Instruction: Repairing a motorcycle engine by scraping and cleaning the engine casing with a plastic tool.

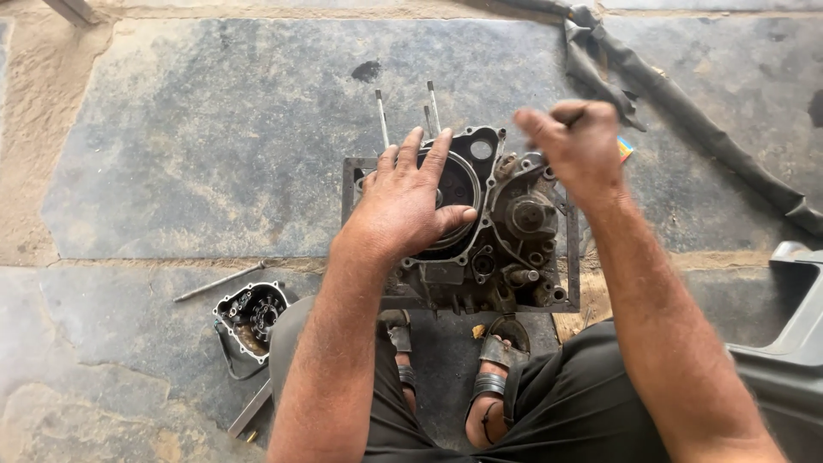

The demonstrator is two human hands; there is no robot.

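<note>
An engine crankcase (489, 231), grimy and dark grey, sits in a square metal frame (570, 257) on the stone floor (214, 129), just in front of the person's sandalled feet (497, 360). The left hand (407, 201) lies flat on the left half of the crankcase, palm down and fingers spread, covering part of the big round opening (459, 184); it grips nothing, only presses on the casing. The right hand (574, 141) is raised above the far right corner of the crankcase, curled into a loose fist around something thin and dark that pokes out past the knuckles; what it is cannot be told. The two hands are apart, the left on the casing and the right over its upper right part, near the round geared cover (527, 214).

Several thin steel studs (381, 116) stand up from the far edge of the crankcase, just beyond the left fingertips. On the floor to the person's left, near the knee, lies a smaller round engine cover (251, 315) with its hollow side up, and beside it a slim metal rod (219, 281). A black rubber strip (686, 111) runs across the far right of the floor, and a grey plastic panel (784, 343) shows at the right edge.
</note>
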